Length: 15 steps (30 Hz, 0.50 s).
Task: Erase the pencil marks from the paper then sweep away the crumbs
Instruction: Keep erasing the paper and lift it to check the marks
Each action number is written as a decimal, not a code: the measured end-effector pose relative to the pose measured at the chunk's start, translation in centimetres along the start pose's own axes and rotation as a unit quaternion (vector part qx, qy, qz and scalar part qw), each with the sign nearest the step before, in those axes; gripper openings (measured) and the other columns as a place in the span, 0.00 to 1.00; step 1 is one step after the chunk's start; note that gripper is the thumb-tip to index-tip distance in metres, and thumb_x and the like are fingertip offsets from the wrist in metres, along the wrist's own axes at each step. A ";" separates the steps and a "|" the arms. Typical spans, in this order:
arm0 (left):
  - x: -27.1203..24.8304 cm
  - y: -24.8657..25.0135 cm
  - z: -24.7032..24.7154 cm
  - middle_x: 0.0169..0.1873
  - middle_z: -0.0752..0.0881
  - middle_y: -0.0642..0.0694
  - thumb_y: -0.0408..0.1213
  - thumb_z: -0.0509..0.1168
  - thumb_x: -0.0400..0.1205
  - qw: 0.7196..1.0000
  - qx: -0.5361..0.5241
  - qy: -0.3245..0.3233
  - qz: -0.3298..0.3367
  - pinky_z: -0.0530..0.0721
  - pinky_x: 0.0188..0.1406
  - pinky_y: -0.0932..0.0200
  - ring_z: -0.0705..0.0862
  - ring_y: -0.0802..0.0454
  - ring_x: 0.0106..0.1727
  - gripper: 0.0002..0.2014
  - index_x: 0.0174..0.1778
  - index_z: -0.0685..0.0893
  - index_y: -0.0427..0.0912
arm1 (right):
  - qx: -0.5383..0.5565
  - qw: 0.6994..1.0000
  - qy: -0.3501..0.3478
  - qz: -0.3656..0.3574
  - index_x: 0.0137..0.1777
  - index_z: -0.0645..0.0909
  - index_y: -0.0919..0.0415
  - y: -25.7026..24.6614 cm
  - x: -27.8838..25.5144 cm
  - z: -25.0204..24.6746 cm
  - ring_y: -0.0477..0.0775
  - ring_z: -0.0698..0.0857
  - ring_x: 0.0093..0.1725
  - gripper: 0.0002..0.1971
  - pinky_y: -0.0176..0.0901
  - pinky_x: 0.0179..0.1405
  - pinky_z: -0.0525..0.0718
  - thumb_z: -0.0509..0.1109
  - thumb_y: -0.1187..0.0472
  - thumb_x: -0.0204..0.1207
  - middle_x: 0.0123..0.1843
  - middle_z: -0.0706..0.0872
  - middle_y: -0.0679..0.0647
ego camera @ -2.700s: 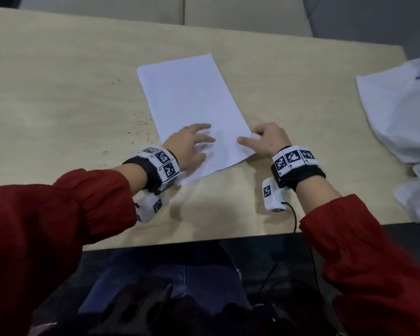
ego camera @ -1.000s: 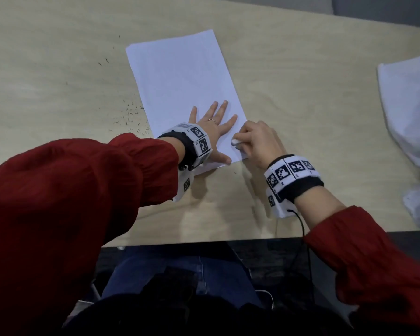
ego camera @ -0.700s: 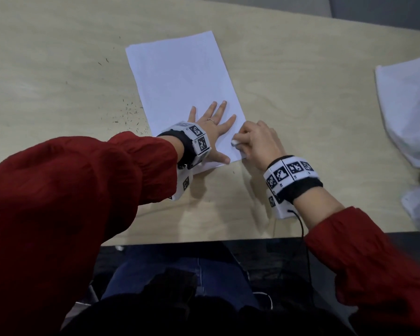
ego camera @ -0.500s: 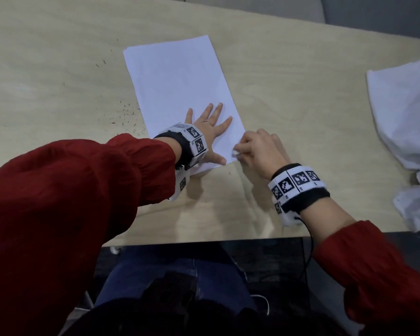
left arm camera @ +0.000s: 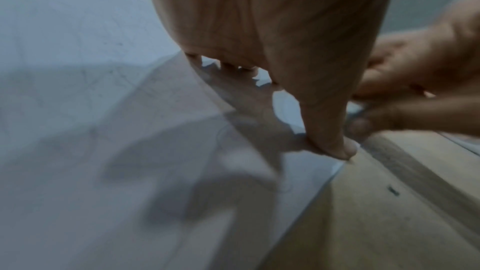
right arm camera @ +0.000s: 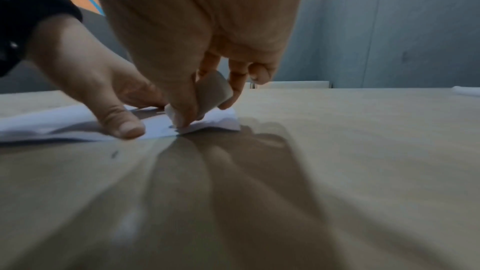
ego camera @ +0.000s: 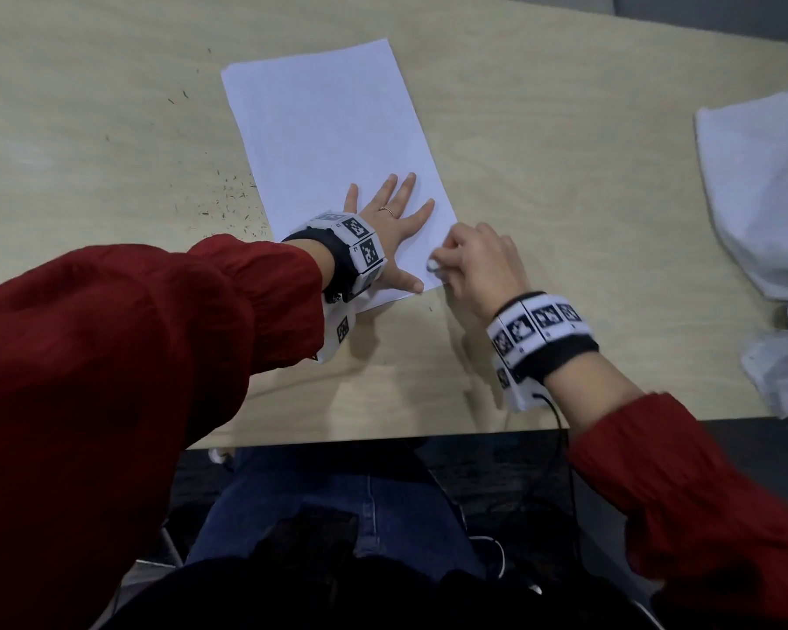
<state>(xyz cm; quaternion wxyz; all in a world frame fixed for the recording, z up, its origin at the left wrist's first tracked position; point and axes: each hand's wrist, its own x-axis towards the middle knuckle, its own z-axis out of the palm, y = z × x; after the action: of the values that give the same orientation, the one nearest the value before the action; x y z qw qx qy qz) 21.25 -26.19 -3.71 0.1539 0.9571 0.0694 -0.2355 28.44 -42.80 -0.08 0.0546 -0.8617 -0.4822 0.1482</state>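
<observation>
A white sheet of paper lies slanted on the wooden table. My left hand lies flat on its near end, fingers spread, thumb by the near right corner. My right hand pinches a white eraser and presses its tip onto the paper's near right corner; the eraser's end shows by the thumb. Faint pencil lines show on the sheet in the left wrist view. Dark crumbs lie scattered on the table left of the paper.
A crumpled white cloth or paper lies at the table's right edge. One stray crumb sits just below the paper's near corner. The table's front edge runs close to my wrists, with my lap below it.
My left hand went from curled on the paper to flat and spread on its near end. My right hand keeps the eraser at the near right corner, shifting slightly back and forth.
</observation>
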 end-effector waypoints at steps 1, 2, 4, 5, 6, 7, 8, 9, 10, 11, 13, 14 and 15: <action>0.0 -0.1 0.0 0.83 0.28 0.45 0.73 0.65 0.69 1.000 -0.004 -0.001 0.000 0.35 0.75 0.25 0.30 0.44 0.84 0.58 0.84 0.36 0.57 | 0.004 1.000 -0.004 -0.001 0.46 0.89 0.51 0.6 -1.1 0.2 0.61 0.78 0.48 0.07 0.49 0.45 0.69 0.69 0.59 0.77 0.45 0.82 0.49; 0.0 -0.1 -0.1 0.82 0.28 0.46 0.73 0.65 0.69 1.000 -0.005 -0.002 0.000 0.35 0.75 0.25 0.30 0.44 0.84 0.58 0.84 0.36 0.57 | 0.002 1.000 -0.022 0.009 0.45 0.89 0.50 1.2 -2.1 0.0 0.61 0.79 0.49 0.06 0.50 0.47 0.71 0.69 0.58 0.77 0.45 0.83 0.49; 0.0 -0.1 -0.2 0.82 0.28 0.45 0.73 0.65 0.69 1.000 -0.005 -0.001 0.000 0.35 0.75 0.25 0.30 0.44 0.84 0.58 0.84 0.36 0.57 | -0.004 0.998 -0.062 0.029 0.48 0.89 0.50 2.1 -2.9 -1.0 0.59 0.79 0.52 0.06 0.51 0.52 0.71 0.70 0.56 0.77 0.48 0.83 0.49; 0.0 0.0 -0.2 0.82 0.28 0.45 0.73 0.66 0.69 1.000 -0.005 -0.001 0.000 0.35 0.75 0.25 0.30 0.44 0.84 0.58 0.84 0.36 0.57 | 0.015 0.998 -0.054 0.036 0.49 0.90 0.51 2.3 -2.9 -1.4 0.60 0.80 0.53 0.07 0.51 0.54 0.73 0.70 0.57 0.77 0.49 0.84 0.51; -0.1 0.0 -0.2 0.83 0.28 0.45 0.72 0.66 0.70 1.000 -0.007 -0.002 -0.001 0.35 0.75 0.25 0.30 0.44 0.84 0.58 0.84 0.36 0.56 | 0.058 0.996 -0.028 0.062 0.51 0.89 0.54 2.3 -2.5 -1.7 0.60 0.81 0.53 0.08 0.51 0.55 0.75 0.69 0.59 0.77 0.50 0.84 0.53; -0.2 0.1 -0.2 0.83 0.28 0.45 0.72 0.66 0.70 1.000 -0.009 -0.003 -0.002 0.35 0.75 0.25 0.30 0.44 0.84 0.58 0.85 0.36 0.56 | 0.117 0.987 0.007 0.109 0.52 0.88 0.57 2.1 -2.0 -2.2 0.60 0.81 0.53 0.09 0.47 0.54 0.76 0.68 0.61 0.77 0.52 0.85 0.55; -0.3 0.2 -0.4 0.83 0.29 0.45 0.71 0.67 0.70 1.000 -0.012 -0.002 -0.002 0.35 0.75 0.25 0.30 0.44 0.84 0.57 0.85 0.37 0.56 | 0.167 0.971 0.030 0.170 0.54 0.86 0.61 2.0 -1.3 -2.4 0.58 0.82 0.54 0.10 0.42 0.52 0.75 0.66 0.62 0.77 0.54 0.85 0.57; -0.4 0.3 -0.5 0.83 0.30 0.45 0.69 0.68 0.71 1.000 -0.017 -0.002 -0.001 0.36 0.75 0.25 0.31 0.44 0.84 0.57 0.85 0.38 0.55 | 0.202 0.952 0.040 0.225 0.55 0.83 0.64 1.7 -0.5 -2.6 0.58 0.82 0.55 0.11 0.40 0.48 0.74 0.64 0.62 0.78 0.55 0.85 0.59; -0.5 0.4 -0.7 0.84 0.31 0.45 0.66 0.68 0.73 1.000 -0.029 -0.001 -0.001 0.36 0.76 0.26 0.32 0.44 0.84 0.55 0.85 0.39 0.54 | 0.230 0.936 0.035 0.266 0.54 0.82 0.67 1.5 0.5 -2.6 0.60 0.83 0.56 0.12 0.42 0.46 0.75 0.62 0.61 0.78 0.56 0.86 0.62; -0.7 0.4 -1.2 0.84 0.33 0.44 0.62 0.69 0.75 0.999 -0.049 0.002 -0.001 0.37 0.77 0.27 0.34 0.44 0.85 0.52 0.86 0.43 0.52 | 0.253 0.924 0.028 0.287 0.54 0.80 0.69 1.2 1.6 -2.5 0.63 0.83 0.57 0.13 0.44 0.45 0.76 0.63 0.59 0.77 0.55 0.86 0.64; -0.8 0.0 -2.0 0.86 0.42 0.42 0.48 0.71 0.79 0.993 -0.112 0.028 0.000 0.45 0.81 0.35 0.43 0.44 0.86 0.43 0.86 0.54 0.46 | 0.241 0.924 0.008 0.298 0.58 0.79 0.64 0.5 3.6 -2.6 0.62 0.83 0.60 0.18 0.43 0.48 0.75 0.68 0.51 0.75 0.58 0.85 0.60; -0.8 -0.4 -2.3 0.86 0.48 0.42 0.40 0.71 0.79 0.987 -0.150 0.050 -0.003 0.53 0.81 0.42 0.52 0.44 0.85 0.39 0.84 0.61 0.42 | 0.213 0.932 0.000 0.294 0.60 0.79 0.63 0.0 4.5 -2.6 0.60 0.82 0.59 0.22 0.42 0.49 0.75 0.72 0.48 0.73 0.58 0.84 0.57; -0.9 -0.9 -2.6 0.85 0.55 0.45 0.33 0.71 0.78 0.978 -0.192 0.081 -0.014 0.60 0.79 0.50 0.60 0.45 0.83 0.35 0.82 0.66 0.42 | 0.184 0.940 0.000 0.288 0.60 0.80 0.63 -0.3 5.2 -2.5 0.58 0.83 0.57 0.25 0.42 0.48 0.75 0.75 0.46 0.71 0.57 0.84 0.55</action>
<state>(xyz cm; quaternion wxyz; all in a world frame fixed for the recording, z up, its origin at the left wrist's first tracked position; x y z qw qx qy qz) 21.37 -24.60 -1.31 0.3255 0.9243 0.1394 -0.1421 31.54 -38.13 1.34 0.1676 -0.9386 -0.1778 0.2435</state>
